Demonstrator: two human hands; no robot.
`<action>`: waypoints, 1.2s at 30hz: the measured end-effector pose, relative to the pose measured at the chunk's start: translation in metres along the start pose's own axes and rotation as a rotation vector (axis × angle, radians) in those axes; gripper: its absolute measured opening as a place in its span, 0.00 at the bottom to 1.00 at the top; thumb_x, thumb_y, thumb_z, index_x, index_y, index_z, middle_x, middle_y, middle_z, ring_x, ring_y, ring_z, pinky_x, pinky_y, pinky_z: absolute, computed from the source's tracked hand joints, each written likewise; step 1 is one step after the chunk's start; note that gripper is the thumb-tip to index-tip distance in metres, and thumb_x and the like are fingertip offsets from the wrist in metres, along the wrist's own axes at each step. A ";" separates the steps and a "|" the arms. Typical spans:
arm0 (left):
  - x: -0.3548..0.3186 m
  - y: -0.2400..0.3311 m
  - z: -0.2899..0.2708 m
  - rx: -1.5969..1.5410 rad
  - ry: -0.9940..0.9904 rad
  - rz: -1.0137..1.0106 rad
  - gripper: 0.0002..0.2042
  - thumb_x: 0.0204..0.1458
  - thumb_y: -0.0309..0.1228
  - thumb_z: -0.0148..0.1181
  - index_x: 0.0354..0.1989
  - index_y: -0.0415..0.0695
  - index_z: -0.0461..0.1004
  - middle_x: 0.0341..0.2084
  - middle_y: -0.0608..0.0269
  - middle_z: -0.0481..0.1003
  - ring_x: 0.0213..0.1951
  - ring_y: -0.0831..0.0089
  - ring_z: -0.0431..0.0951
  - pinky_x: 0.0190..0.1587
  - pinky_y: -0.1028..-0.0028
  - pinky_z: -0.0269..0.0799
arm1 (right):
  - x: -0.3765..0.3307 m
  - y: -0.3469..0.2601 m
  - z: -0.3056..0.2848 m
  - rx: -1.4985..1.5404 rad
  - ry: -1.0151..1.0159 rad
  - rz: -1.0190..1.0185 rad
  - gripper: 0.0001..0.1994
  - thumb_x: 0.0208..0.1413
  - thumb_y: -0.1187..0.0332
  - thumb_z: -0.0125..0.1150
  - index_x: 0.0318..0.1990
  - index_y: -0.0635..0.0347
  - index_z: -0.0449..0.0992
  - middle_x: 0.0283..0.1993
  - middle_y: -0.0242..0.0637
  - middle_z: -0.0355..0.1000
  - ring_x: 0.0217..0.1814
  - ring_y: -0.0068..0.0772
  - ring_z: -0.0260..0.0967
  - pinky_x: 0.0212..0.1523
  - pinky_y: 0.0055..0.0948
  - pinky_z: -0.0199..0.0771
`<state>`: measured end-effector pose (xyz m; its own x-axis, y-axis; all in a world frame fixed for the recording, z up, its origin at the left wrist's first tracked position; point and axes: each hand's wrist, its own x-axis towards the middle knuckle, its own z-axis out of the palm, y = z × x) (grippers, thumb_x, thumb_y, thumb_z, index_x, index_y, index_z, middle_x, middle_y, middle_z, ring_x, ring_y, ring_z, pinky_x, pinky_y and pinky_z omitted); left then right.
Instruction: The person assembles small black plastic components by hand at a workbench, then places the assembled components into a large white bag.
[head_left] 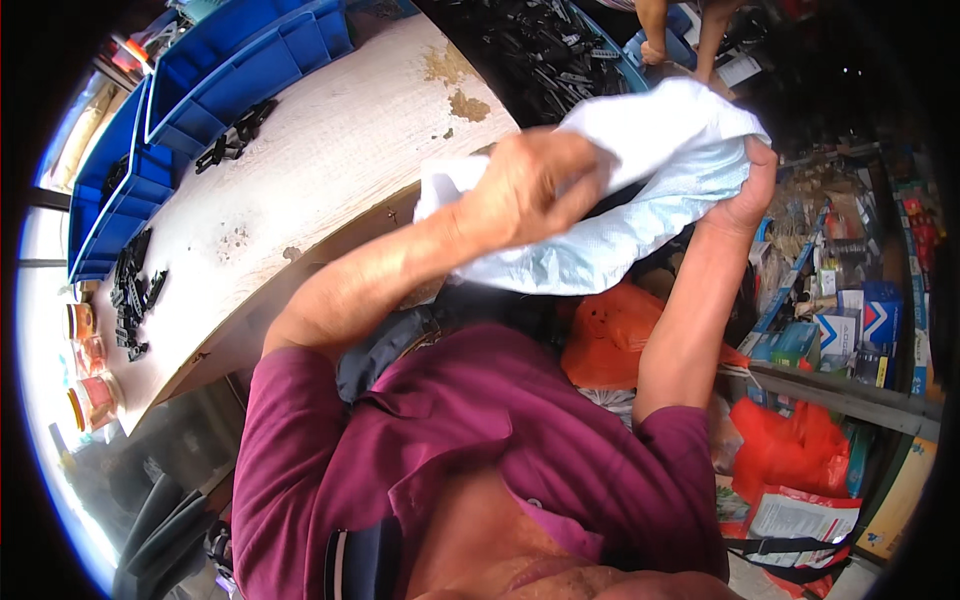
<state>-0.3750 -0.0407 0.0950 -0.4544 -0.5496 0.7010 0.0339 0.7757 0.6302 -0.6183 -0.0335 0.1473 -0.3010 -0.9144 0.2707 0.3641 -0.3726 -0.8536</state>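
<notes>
A white woven plastic sack (620, 255) is spread between my two hands in front of me, with a dark gap showing along its opening. My left hand (540, 190) is closed, fingers curled at the sack's near-left rim and somewhat blurred by motion. My right hand (748, 190) grips the sack's right edge, thumb up against the cloth. Part of the sack hangs behind my left wrist, and its bottom is out of sight.
A pale worn worktop (330, 170) lies to the left, bearing blue bins (240, 75), small black parts (130, 290) and lidded jars (90, 400). Beyond the sack is a heap of black parts (550, 60). Another person's hand (652, 52) shows there. Boxed goods (840, 335) and red bags (790, 450) crowd the right.
</notes>
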 end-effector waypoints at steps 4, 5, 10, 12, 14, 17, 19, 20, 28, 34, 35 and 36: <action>-0.015 -0.002 0.004 0.340 0.310 0.306 0.10 0.45 0.17 0.57 0.37 0.37 0.75 0.31 0.57 0.77 0.32 0.65 0.78 0.36 0.67 0.75 | 0.003 0.009 0.001 -0.001 0.070 0.020 0.28 0.47 0.58 0.53 0.53 0.72 0.72 0.52 0.50 0.73 0.56 0.46 0.70 0.61 0.41 0.65; -0.020 0.011 0.007 0.250 0.314 0.386 0.11 0.43 0.18 0.57 0.38 0.37 0.74 0.31 0.57 0.76 0.31 0.63 0.77 0.35 0.66 0.75 | 0.004 0.009 -0.001 -0.003 0.094 0.025 0.29 0.48 0.58 0.53 0.54 0.73 0.71 0.53 0.51 0.72 0.57 0.46 0.69 0.62 0.41 0.64; -0.032 -0.005 0.048 -0.081 -0.078 -0.228 0.06 0.45 0.21 0.53 0.31 0.38 0.75 0.28 0.48 0.77 0.34 0.50 0.78 0.35 0.60 0.73 | 0.001 0.003 0.001 -0.039 0.068 0.022 0.33 0.49 0.55 0.49 0.58 0.74 0.67 0.58 0.51 0.69 0.62 0.48 0.65 0.65 0.43 0.59; -0.035 -0.055 0.067 0.182 -0.260 -0.474 0.09 0.47 0.24 0.51 0.34 0.39 0.77 0.31 0.47 0.78 0.36 0.49 0.78 0.41 0.58 0.73 | -0.002 0.006 0.018 -0.033 0.023 0.001 0.32 0.50 0.55 0.49 0.58 0.73 0.68 0.58 0.50 0.69 0.62 0.48 0.65 0.64 0.43 0.60; -0.033 -0.096 0.081 0.315 -0.489 -0.669 0.13 0.48 0.31 0.56 0.40 0.40 0.78 0.38 0.44 0.78 0.44 0.51 0.78 0.46 0.59 0.74 | -0.003 0.013 0.031 -0.024 -0.075 0.070 0.31 0.50 0.55 0.50 0.56 0.72 0.69 0.57 0.49 0.70 0.60 0.47 0.66 0.63 0.43 0.61; -0.026 -0.105 0.075 0.353 -0.822 -0.698 0.17 0.46 0.35 0.60 0.44 0.41 0.77 0.40 0.46 0.78 0.46 0.52 0.78 0.49 0.61 0.73 | -0.002 0.017 0.036 -0.040 -0.007 0.056 0.29 0.50 0.55 0.50 0.53 0.71 0.72 0.54 0.48 0.72 0.58 0.46 0.67 0.60 0.42 0.63; -0.017 -0.096 0.099 0.373 -0.745 -0.774 0.17 0.46 0.36 0.60 0.44 0.41 0.77 0.40 0.46 0.78 0.46 0.51 0.78 0.49 0.61 0.72 | 0.003 0.017 0.032 -0.071 0.095 0.041 0.28 0.50 0.55 0.50 0.53 0.70 0.72 0.53 0.47 0.72 0.57 0.47 0.67 0.59 0.42 0.65; -0.001 -0.098 0.113 0.375 -0.710 -0.786 0.17 0.46 0.36 0.60 0.44 0.41 0.77 0.40 0.46 0.78 0.46 0.51 0.78 0.49 0.61 0.72 | 0.001 0.003 0.036 -0.088 0.135 0.013 0.28 0.50 0.55 0.50 0.53 0.69 0.72 0.53 0.47 0.72 0.57 0.47 0.67 0.59 0.43 0.65; -0.004 -0.129 0.097 0.404 -0.489 -0.944 0.18 0.46 0.37 0.60 0.44 0.41 0.76 0.40 0.46 0.78 0.46 0.51 0.77 0.49 0.61 0.72 | 0.008 0.007 0.060 -0.118 0.064 -0.008 0.29 0.49 0.53 0.50 0.54 0.67 0.71 0.55 0.48 0.70 0.58 0.50 0.67 0.59 0.47 0.65; 0.018 -0.109 0.142 0.396 -0.329 -0.974 0.18 0.47 0.38 0.61 0.45 0.42 0.76 0.40 0.46 0.78 0.46 0.51 0.77 0.49 0.61 0.72 | 0.016 0.020 0.060 -0.109 -0.087 0.048 0.28 0.49 0.53 0.51 0.53 0.65 0.72 0.54 0.47 0.71 0.57 0.47 0.67 0.58 0.45 0.66; 0.015 -0.103 0.145 0.392 -0.312 -0.974 0.18 0.47 0.38 0.61 0.45 0.42 0.75 0.40 0.46 0.78 0.46 0.51 0.77 0.49 0.61 0.72 | 0.013 0.023 0.062 -0.103 -0.083 0.067 0.28 0.49 0.53 0.51 0.53 0.64 0.72 0.54 0.46 0.71 0.57 0.47 0.67 0.58 0.44 0.66; 0.012 -0.104 0.141 0.387 -0.292 -0.975 0.18 0.47 0.38 0.61 0.45 0.42 0.75 0.40 0.46 0.78 0.46 0.51 0.77 0.49 0.61 0.72 | 0.010 0.025 0.066 -0.097 -0.080 0.086 0.28 0.49 0.53 0.52 0.53 0.64 0.72 0.53 0.45 0.71 0.58 0.46 0.67 0.57 0.44 0.66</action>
<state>-0.5089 -0.0839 -0.0092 -0.3297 -0.9264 -0.1818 -0.7153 0.1194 0.6885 -0.5542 -0.0626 0.1581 -0.1996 -0.9534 0.2264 0.2972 -0.2791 -0.9131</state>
